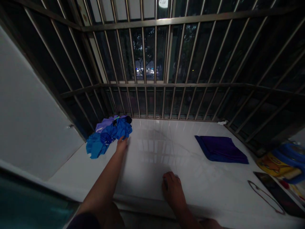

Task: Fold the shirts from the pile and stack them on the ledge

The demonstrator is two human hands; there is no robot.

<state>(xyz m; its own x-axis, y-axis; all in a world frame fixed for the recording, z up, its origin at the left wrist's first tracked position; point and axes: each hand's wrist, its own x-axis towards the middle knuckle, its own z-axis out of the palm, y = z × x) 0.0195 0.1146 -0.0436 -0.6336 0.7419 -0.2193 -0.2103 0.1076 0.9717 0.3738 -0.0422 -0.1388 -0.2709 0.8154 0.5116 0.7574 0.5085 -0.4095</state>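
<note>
Blue, light-blue and purple fabric made up the crumpled pile of clothes [109,135] at about half past eight in the view, heaped on the glossy white ledge [147,152] close to the side wall, with a black patch on its far side. Toward it, from seven o'clock, reached the left arm; the left hand [122,143] met the near edge of the bright blue cloth, though whether its grip had closed on the fabric could not be told. At half past five lay the right hand [172,187], near the ledge's front edge, its grip released and the fingers loosely curled, with a dark gap showing beside the thumb. Well apart from both hands, at half past three, a folded purple and dark-blue cloth [221,149] lay flat. Farther out that way stood a yellow and blue container [281,162] printed with a cartoon figure, while at four o'clock a thin looped band [265,196] lay just beside a dark flat slab [280,194]. Metal window bars [164,85] ran across twelve o'clock before a dark outdoor scene with distant lights.
</note>
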